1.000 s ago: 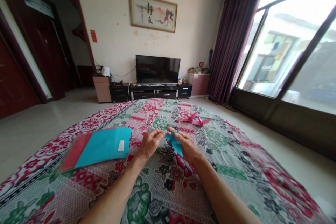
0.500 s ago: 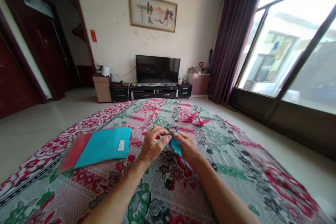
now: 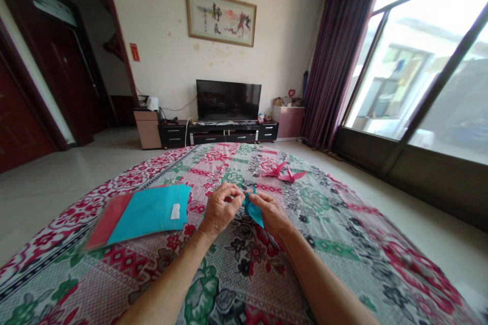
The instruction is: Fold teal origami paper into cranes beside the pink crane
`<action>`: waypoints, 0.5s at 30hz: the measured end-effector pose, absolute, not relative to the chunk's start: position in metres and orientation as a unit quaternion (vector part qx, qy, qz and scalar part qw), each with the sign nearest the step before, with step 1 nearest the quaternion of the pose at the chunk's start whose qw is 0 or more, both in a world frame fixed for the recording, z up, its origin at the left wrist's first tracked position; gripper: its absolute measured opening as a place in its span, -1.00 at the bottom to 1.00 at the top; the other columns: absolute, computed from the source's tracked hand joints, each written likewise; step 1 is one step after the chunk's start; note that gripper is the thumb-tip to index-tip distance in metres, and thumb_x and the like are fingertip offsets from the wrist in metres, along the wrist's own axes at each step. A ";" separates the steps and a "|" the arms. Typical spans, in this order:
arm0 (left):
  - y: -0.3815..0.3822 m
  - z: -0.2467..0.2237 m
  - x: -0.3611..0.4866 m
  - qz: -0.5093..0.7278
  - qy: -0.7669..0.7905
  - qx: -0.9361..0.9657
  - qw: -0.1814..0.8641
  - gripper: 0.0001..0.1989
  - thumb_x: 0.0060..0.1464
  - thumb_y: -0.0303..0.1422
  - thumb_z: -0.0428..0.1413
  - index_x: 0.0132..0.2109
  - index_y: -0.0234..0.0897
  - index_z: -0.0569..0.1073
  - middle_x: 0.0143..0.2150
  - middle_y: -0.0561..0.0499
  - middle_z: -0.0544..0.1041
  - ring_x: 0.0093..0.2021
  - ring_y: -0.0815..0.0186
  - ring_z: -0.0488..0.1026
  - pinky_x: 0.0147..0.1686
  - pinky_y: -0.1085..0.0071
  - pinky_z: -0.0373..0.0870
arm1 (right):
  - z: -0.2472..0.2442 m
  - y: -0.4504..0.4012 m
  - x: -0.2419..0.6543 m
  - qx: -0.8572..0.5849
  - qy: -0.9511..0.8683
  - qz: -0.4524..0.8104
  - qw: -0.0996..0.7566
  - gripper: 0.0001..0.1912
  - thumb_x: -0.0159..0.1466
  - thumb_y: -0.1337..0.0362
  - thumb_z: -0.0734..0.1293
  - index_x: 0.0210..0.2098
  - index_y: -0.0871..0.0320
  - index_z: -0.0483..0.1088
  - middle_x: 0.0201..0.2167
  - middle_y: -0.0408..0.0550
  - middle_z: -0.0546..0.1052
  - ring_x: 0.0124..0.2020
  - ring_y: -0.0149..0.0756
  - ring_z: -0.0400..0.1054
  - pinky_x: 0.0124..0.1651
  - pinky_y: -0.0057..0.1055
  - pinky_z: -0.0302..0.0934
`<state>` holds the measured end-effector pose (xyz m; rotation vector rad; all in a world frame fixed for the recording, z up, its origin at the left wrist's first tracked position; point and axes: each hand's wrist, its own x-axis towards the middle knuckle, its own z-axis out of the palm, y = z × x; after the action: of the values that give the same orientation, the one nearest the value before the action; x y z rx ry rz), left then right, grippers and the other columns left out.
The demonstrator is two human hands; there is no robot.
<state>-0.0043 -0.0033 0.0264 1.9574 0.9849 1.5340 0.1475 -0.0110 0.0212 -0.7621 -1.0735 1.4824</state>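
A small piece of folded blue paper (image 3: 254, 212), with pointed ends, is held above the tablecloth in front of me. My right hand (image 3: 272, 212) grips it between thumb and fingers from the right. From the left, my left hand (image 3: 221, 209) pinches thumb and forefinger together at the paper's left tip. My fingers cover part of the folds. Beyond my right hand, two pink paper cranes (image 3: 293, 176) lie close together on the cloth.
A clear packet of blue and red paper sheets (image 3: 148, 213) with a white label lies to the left. A patterned cloth (image 3: 236, 269) covers the round table. Past it stand a television (image 3: 229, 100) and a low black cabinet (image 3: 175, 135); windows are at right.
My left fingertips have shifted slightly left along the blue paper, and more of its left end shows. The right hand keeps its hold almost in place.
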 end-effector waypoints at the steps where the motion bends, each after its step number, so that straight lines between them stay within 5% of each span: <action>1: -0.003 0.026 -0.004 0.558 0.360 0.711 0.231 -0.90 -0.01 -0.39 0.09 -0.42 -0.30 0.47 -0.29 -0.02 0.45 -0.25 0.34 0.42 -0.37 0.51 0.38 | 0.022 -0.012 0.147 -0.323 -0.455 0.624 0.547 -0.72 -0.07 0.13 0.47 -0.41 0.16 0.51 -0.55 -0.19 0.45 -0.56 -0.50 0.16 -0.47 -0.51 0.00; 15: -0.005 0.026 -0.005 0.538 0.358 0.738 0.194 -0.95 -0.05 -0.44 0.10 -0.38 -0.27 0.47 -0.26 -0.02 0.46 -0.24 0.34 0.42 -0.37 0.51 0.38 | 0.021 -0.011 0.148 -0.341 -0.456 0.626 0.533 -0.68 -0.09 0.08 0.47 -0.50 0.21 0.46 -0.61 -0.20 0.39 -0.61 -0.54 0.10 -0.52 -0.53 -0.05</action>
<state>-0.0055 -0.0047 0.0258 2.0686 1.0053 1.5098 0.1479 -0.0112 0.0212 -0.8140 -1.0869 1.4921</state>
